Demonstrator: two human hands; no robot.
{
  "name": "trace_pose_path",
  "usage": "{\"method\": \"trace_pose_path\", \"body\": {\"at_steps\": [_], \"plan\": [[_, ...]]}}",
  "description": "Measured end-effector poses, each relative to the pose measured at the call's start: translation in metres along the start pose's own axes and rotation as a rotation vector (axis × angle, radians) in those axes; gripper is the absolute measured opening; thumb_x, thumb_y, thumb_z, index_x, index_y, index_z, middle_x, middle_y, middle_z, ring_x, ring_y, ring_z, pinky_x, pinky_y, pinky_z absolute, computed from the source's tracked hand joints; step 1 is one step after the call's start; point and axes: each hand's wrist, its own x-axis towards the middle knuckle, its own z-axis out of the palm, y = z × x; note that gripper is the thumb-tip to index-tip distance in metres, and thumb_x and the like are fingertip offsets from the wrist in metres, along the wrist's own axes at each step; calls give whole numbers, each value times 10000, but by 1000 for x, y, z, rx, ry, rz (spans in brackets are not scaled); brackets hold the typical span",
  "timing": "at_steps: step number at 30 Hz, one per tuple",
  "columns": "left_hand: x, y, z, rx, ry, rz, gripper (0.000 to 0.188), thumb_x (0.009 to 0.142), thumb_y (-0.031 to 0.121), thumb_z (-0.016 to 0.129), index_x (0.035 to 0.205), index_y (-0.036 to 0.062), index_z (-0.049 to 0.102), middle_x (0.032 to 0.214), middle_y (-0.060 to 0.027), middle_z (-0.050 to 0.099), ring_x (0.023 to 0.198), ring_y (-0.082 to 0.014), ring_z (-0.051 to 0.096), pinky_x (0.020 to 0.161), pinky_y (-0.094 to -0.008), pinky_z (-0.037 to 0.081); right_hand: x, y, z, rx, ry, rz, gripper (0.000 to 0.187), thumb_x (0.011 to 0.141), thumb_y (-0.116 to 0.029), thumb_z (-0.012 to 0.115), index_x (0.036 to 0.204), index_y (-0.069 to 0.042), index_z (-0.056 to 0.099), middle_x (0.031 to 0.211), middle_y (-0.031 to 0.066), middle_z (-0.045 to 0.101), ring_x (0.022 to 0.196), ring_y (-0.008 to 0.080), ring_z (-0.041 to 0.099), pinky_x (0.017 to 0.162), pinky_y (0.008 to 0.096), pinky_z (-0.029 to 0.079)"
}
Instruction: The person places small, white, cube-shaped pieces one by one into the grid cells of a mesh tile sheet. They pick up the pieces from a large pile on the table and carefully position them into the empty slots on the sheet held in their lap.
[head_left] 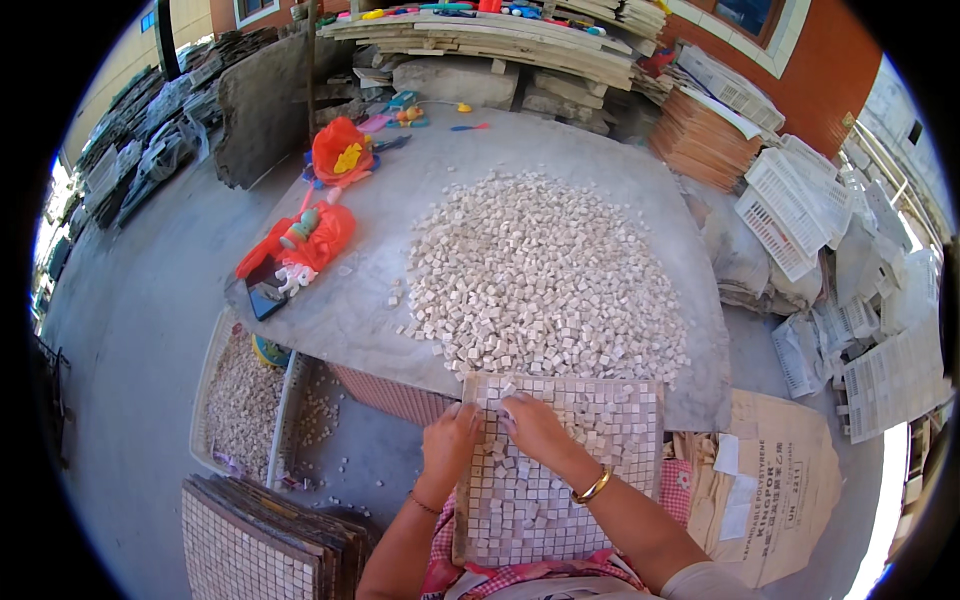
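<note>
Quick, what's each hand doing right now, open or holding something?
Left hand: curled at the tray's left edge; can't tell if holding.
Right hand: fingers bent over the small tiles; can't tell if holding one.

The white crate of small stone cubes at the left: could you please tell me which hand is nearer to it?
Left. The left hand, right of the crate, is at the left edge of the tray; the right hand is farther right, over the tray.

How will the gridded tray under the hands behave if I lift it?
The gridded tray looks stiff, given its straight-edged frame. It may be heavy, since pale, stone-like cubes fill many cells. Tilting would probably make cubes slide, as several lie loose and askew on top.
</note>
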Motion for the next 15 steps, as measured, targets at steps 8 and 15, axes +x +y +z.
{"method": "trace_pose_path", "body": {"at_steps": [8, 15], "plan": [[-42, 27, -17, -1385, -282, -908, 287, 959, 284, 403, 969, 37, 548, 827, -43, 587, 715, -159, 577, 568, -281, 469, -25, -62, -37, 243, -176, 42, 137, 764, -74, 580, 895, -33, 582, 831, 123, 587, 797, 320, 554, 721, 397, 453], [-82, 35, -10, -1923, -344, -1125, 260, 968, 266, 374, 961, 51, 521, 760, -28, 508, 614, -107, 466, 506, -217, 394, -16, -40, -40, 17, -92, 5, 205, 767, -106, 619, 963, -51, 592, 906, 130, 599, 851, 319, 568, 758, 389, 460]]}}
